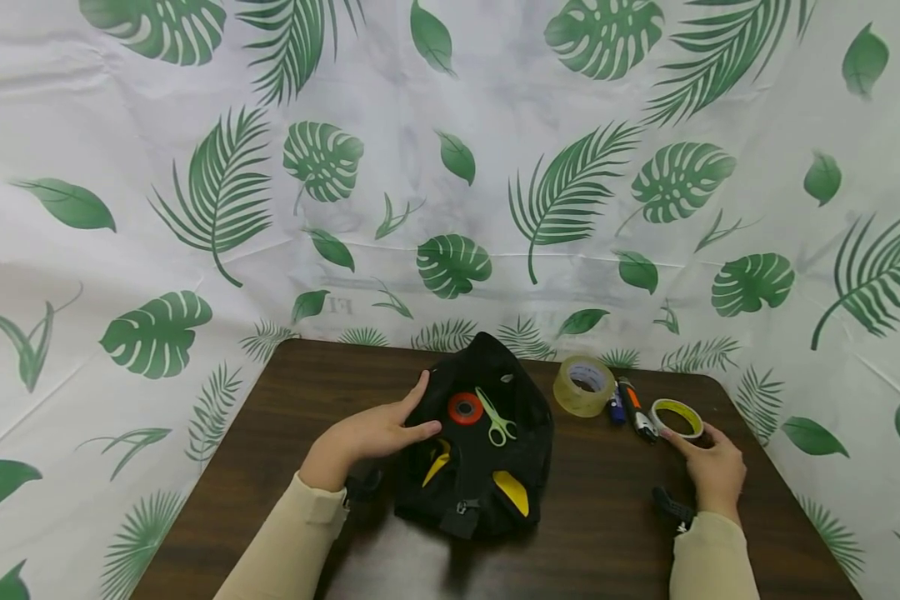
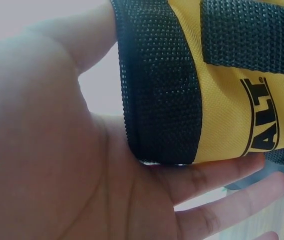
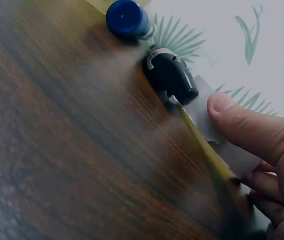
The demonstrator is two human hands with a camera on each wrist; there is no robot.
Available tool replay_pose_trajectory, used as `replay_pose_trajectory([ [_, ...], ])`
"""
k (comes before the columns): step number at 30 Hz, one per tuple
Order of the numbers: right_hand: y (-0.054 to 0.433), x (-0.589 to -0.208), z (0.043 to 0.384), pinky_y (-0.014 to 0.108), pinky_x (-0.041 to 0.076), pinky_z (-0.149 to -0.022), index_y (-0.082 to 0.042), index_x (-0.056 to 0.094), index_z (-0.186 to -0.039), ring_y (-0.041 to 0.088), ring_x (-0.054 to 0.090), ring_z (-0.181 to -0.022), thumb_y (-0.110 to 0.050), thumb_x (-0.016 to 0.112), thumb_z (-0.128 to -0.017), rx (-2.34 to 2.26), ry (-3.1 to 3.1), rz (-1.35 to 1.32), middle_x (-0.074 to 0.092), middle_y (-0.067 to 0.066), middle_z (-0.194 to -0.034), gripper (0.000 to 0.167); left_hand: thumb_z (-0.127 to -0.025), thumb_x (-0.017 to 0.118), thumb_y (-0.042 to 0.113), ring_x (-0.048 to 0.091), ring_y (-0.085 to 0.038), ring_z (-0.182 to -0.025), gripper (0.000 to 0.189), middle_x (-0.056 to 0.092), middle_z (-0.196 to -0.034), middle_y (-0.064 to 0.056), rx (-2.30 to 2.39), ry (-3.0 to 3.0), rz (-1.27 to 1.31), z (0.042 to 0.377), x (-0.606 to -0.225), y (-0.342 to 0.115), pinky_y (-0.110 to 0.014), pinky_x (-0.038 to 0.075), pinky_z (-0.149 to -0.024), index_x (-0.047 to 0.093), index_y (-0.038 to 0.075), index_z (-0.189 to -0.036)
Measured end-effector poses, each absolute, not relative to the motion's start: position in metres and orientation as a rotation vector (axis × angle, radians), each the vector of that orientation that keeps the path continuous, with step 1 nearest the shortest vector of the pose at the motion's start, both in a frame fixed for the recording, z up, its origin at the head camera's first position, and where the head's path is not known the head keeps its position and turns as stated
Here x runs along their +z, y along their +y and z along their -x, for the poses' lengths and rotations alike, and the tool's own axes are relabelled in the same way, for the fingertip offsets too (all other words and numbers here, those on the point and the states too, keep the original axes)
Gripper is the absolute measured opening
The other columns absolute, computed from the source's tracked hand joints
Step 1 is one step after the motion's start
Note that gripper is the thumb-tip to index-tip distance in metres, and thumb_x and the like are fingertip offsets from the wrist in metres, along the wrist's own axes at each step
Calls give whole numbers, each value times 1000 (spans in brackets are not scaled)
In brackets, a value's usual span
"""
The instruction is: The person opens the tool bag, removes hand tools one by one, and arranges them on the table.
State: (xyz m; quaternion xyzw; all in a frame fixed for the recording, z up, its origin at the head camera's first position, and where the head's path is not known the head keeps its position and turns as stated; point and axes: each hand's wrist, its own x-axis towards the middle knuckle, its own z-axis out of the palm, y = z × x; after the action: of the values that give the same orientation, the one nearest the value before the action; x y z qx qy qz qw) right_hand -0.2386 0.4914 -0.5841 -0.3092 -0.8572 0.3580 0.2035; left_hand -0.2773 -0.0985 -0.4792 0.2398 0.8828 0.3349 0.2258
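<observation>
A black and yellow tool bag stands with its mouth facing up on the brown table. My left hand holds its left rim, thumb on one side of the wall and fingers along the other. In the left wrist view, the black-edged yellow bag wall lies between thumb and fingers. Inside the bag I see a red tape roll and light green scissors. My right hand pinches a tape roll with a yellow inner ring; in the right wrist view, the thumb presses on its pale side.
Left of the right hand lie an orange and black utility knife, a small blue-capped cylinder and a large clear packing tape roll. A leaf-patterned cloth hangs behind the wooden table.
</observation>
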Motion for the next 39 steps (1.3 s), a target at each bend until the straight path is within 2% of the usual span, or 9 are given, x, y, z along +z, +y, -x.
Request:
replay_pose_trajectory([
  [7, 488, -588, 238, 67, 29, -116, 9, 58, -149, 53, 42, -133, -38, 89, -93, 964, -2375, 774, 57, 32, -124, 80, -103, 49, 80, 46, -35, -159, 99, 24, -182, -8, 931, 2429, -667, 278, -482, -98, -58, 36, -130, -12, 44, -172],
  [13, 488, -588, 240, 67, 28, -118, 9, 46, -158, 57, 39, -137, -30, 80, -101, 956, -2364, 760, 57, 36, -135, 77, -103, 50, 79, 47, -36, -158, 101, 26, -181, -9, 937, 2417, -653, 278, -479, -98, -59, 36, -130, -11, 41, -174],
  [16, 487, -587, 239, 63, 30, -115, 10, 51, -153, 54, 44, -130, -25, 80, -101, 944, -2334, 744, 60, 36, -131, 69, -103, 50, 79, 47, -36, -158, 101, 26, -181, -9, 942, 2415, -648, 277, -480, -98, -59, 37, -129, -10, 41, -174],
  [20, 484, -588, 238, 28, 49, -89, 6, 57, -148, 18, 65, -96, -22, 81, -100, 979, -2239, 788, 70, 30, -123, 61, -103, 50, 79, 47, -36, -158, 100, 26, -181, -9, 941, 2415, -649, 277, -480, -97, -59, 36, -130, -10, 42, -174],
  [23, 484, -589, 239, 7, 42, -63, 0, 62, -146, -13, 56, -71, -21, 80, -100, 1062, -2126, 820, 77, 11, -108, 54, -103, 50, 79, 46, -35, -159, 100, 25, -181, -8, 937, 2421, -646, 277, -480, -97, -58, 36, -130, -11, 42, -174],
  [25, 484, -589, 240, 2, 41, -63, 0, 66, -143, -20, 52, -69, -20, 79, -100, 1133, -2040, 813, 74, -7, -97, 49, -103, 50, 80, 45, -35, -160, 100, 24, -181, -7, 934, 2426, -641, 276, -479, -98, -58, 35, -131, -11, 44, -173],
  [29, 485, -589, 242, 4, 47, -66, 4, 71, -133, -10, 59, -76, -12, 80, -99, 1373, -1757, 744, 64, -23, -86, 39, -102, 50, 80, 44, -34, -160, 99, 23, -182, -5, 933, 2427, -635, 277, -479, -98, -58, 34, -131, -12, 46, -172],
  [34, 486, -586, 241, 18, 59, -71, 5, 70, -126, 13, 72, -86, -5, 79, -99, 1888, -1202, 514, 74, 2, -97, 30, -102, 49, 80, 44, -34, -160, 99, 24, -182, -6, 930, 2428, -641, 278, -481, -98, -58, 35, -131, -13, 47, -171],
  [39, 489, -581, 237, 32, 60, -83, 4, 65, -125, 27, 66, -96, -4, 68, -106, 2279, -749, 287, 70, 17, -103, 21, -103, 50, 80, 43, -33, -161, 99, 23, -182, -5, 937, 2425, -649, 278, -482, -98, -58, 34, -131, -14, 47, -171],
])
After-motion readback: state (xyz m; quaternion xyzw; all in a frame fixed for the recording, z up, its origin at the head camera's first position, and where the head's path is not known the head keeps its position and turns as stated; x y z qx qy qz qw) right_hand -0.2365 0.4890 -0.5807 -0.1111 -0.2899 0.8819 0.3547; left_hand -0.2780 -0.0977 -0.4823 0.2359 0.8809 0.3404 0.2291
